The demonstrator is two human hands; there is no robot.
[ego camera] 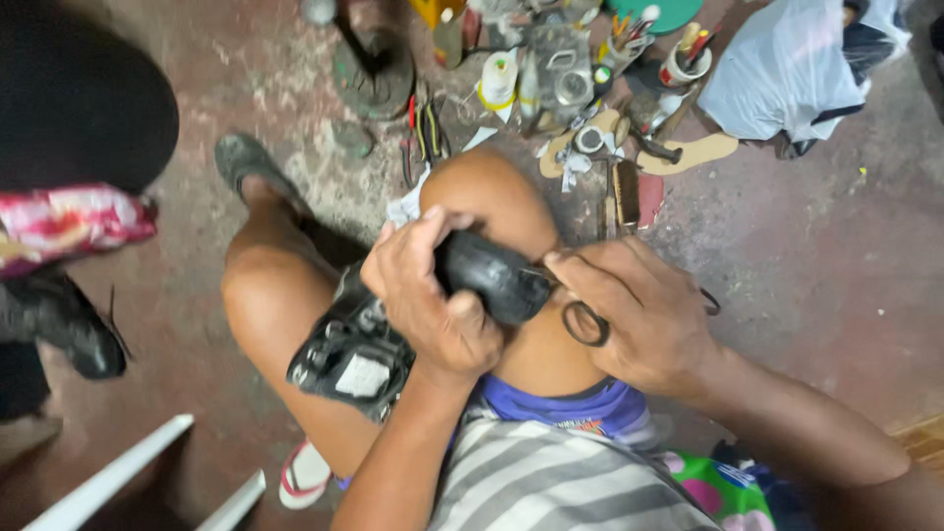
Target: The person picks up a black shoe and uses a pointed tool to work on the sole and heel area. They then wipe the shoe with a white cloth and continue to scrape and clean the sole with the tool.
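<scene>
Black shoe (487, 275), scuffed and dusty, sits on the knee; left hand (428, 295) clamps around it, right hand (639, 310) grips black-handled scissors (586, 323) beside it. Tool clutter (580, 98) beyond the shoe.

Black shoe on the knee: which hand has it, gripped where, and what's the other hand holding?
The left hand grips the black shoe around its rear end, pressing it on the knee. The right hand holds black-handled scissors by a finger loop, at the shoe's front.
</scene>
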